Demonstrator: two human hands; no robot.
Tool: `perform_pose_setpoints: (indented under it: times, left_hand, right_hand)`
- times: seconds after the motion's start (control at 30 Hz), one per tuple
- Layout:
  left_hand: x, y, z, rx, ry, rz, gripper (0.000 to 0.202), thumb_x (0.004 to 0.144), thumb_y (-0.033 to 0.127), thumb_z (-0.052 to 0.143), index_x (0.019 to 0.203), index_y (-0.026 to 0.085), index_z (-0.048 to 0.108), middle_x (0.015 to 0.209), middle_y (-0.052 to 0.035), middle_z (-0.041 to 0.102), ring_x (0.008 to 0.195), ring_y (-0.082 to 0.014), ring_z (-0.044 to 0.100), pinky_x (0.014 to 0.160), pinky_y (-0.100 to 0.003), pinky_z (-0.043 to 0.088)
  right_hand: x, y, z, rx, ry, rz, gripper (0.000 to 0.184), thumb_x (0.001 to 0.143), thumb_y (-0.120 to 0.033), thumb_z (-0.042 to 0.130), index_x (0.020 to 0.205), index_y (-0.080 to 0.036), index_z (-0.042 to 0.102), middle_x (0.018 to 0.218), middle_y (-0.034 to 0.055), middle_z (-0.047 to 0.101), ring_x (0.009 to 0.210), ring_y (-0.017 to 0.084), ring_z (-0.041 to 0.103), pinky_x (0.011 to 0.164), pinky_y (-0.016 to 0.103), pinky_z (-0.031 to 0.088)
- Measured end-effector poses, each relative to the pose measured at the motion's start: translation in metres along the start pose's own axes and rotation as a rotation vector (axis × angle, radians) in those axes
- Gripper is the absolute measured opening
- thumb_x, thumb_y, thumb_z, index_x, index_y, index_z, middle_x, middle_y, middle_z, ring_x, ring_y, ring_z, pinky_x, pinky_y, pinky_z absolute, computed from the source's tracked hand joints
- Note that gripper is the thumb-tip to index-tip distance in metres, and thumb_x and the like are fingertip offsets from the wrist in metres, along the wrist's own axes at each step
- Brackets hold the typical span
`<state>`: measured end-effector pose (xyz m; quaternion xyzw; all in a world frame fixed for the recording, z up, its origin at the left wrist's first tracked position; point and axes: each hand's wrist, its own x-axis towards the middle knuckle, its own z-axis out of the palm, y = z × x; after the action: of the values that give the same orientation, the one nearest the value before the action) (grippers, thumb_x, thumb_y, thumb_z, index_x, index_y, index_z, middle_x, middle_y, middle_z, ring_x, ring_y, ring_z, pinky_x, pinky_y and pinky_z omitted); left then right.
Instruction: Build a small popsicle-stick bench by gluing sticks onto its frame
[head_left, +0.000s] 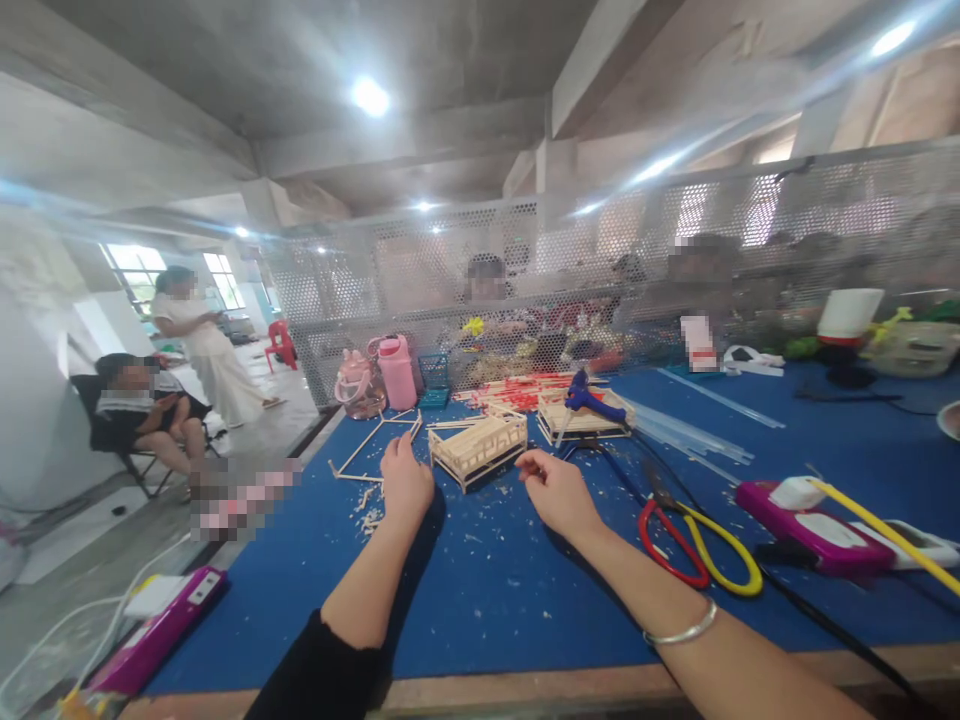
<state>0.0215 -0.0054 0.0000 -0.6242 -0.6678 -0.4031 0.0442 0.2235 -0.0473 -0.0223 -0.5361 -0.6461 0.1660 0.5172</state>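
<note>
My left hand (405,480) rests on the blue table (487,600) with its fingers curled under, just left of a small wooden stick model (478,447) shaped like a crate. My right hand (555,490) lies to the right of the model, fingers bent inward near its corner. What either hand holds, if anything, is hidden. A second wooden stick model (585,415) stands behind, with a blue glue gun (589,395) lying on it. Loose sticks (375,440) and wood shavings are scattered by my left hand.
Red-and-yellow scissors (697,545) lie to the right, beside a magenta device (810,520). A pink bottle (397,372), clear glue sticks (690,425) and red sticks (517,388) sit further back. A mesh screen (600,270) divides the table from seated people. Two people are at far left.
</note>
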Motion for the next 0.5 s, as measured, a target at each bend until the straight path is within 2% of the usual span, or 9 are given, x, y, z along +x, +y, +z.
perform_pose_setpoints:
  times: [0.1, 0.2, 0.3, 0.37, 0.5]
  left_hand:
    - [-0.011, 0.014, -0.003, -0.118, -0.094, 0.024, 0.034, 0.08, 0.023, 0.049, 0.111, 0.012, 0.054, 0.109, -0.0152, 0.062, 0.102, -0.0243, 0.06, 0.089, -0.036, 0.045]
    - [-0.018, 0.026, -0.003, -0.132, -0.243, -0.025, 0.047, 0.076, 0.039, 0.058, 0.112, 0.011, 0.051, 0.105, -0.0149, 0.064, 0.096, -0.0251, 0.062, 0.082, -0.035, 0.047]
    - [-0.021, 0.028, -0.004, -0.136, -0.335, -0.035, 0.052, 0.07, 0.038, 0.066, 0.112, 0.012, 0.05, 0.103, -0.0139, 0.066, 0.09, -0.0243, 0.064, 0.078, -0.033, 0.047]
    - [-0.022, 0.026, -0.005, -0.168, -0.347, -0.032, 0.051, 0.068, 0.037, 0.069, 0.109, 0.014, 0.052, 0.101, -0.0127, 0.067, 0.087, -0.0236, 0.064, 0.076, -0.033, 0.048]
    - [-0.022, 0.021, -0.001, -0.353, -0.365, -0.048, 0.064, 0.059, 0.035, 0.076, 0.114, 0.014, 0.051, 0.108, -0.0135, 0.066, 0.092, -0.023, 0.064, 0.079, -0.032, 0.049]
  right_hand:
    - [0.011, 0.004, 0.001, 0.026, 0.068, 0.03, 0.036, 0.06, -0.014, 0.043, 0.092, -0.019, 0.059, 0.086, 0.0044, 0.067, 0.071, 0.017, 0.062, 0.072, 0.031, 0.049]
    - [0.033, 0.006, 0.002, 0.038, 0.062, 0.102, 0.047, 0.059, -0.014, 0.049, 0.106, -0.018, 0.053, 0.101, 0.0076, 0.065, 0.082, 0.019, 0.063, 0.08, 0.033, 0.048]
    - [0.057, 0.009, 0.004, -0.016, 0.01, 0.206, 0.055, 0.058, -0.012, 0.053, 0.113, -0.017, 0.05, 0.104, 0.011, 0.064, 0.093, 0.023, 0.062, 0.085, 0.034, 0.046]
    - [0.067, 0.014, 0.008, -0.049, 0.007, 0.241, 0.059, 0.056, -0.01, 0.053, 0.116, -0.015, 0.049, 0.107, 0.0132, 0.063, 0.099, 0.025, 0.06, 0.088, 0.034, 0.044]
    - [0.068, 0.029, 0.016, 0.0, 0.115, 0.255, 0.059, 0.058, -0.013, 0.051, 0.116, -0.015, 0.048, 0.106, 0.0109, 0.062, 0.09, 0.023, 0.062, 0.086, 0.036, 0.045]
